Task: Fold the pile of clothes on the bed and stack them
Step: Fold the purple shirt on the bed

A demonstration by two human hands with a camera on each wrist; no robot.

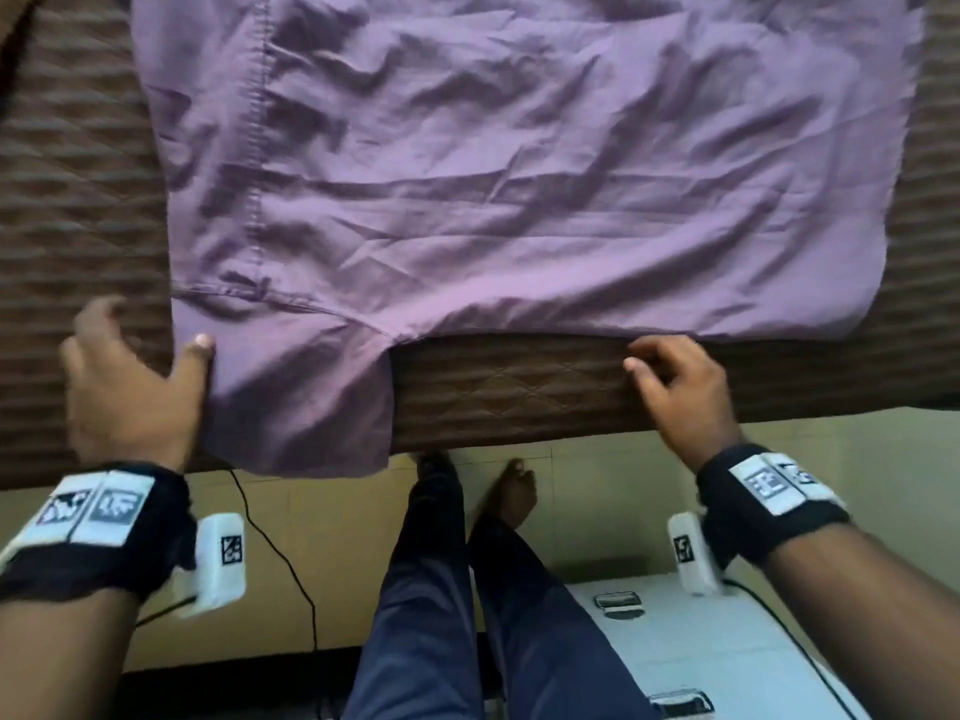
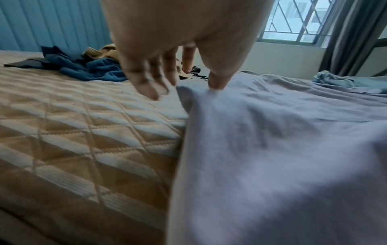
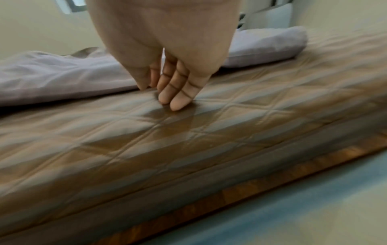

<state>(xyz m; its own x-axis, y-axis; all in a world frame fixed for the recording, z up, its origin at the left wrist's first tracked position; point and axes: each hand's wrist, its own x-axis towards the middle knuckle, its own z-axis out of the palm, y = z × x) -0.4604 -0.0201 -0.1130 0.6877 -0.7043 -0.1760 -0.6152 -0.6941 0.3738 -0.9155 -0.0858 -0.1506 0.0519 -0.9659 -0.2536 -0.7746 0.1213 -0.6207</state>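
A purple garment (image 1: 467, 200) lies spread flat on the brown quilted bed (image 1: 78, 200), one flap hanging over the near edge. My left hand (image 1: 148, 340) is at the garment's near left corner, thumb tip pressing the fabric edge (image 2: 213, 99) and the other fingers (image 2: 150, 86) spread straight beside it over the mattress. My right hand (image 1: 654, 363) is at the near right, just below the hem. Its straight fingers (image 3: 178, 99) touch the bare mattress (image 3: 230, 132) and hold nothing; the garment (image 3: 52, 79) lies just behind them.
A heap of blue and tan clothes (image 2: 90, 66) lies further along the bed, and a light blue piece (image 2: 345, 82) sits near the window. A pale pillow (image 3: 261, 46) rests past my right hand. The bed's near edge (image 1: 519, 428), my legs and a white case (image 1: 701, 641) are below.
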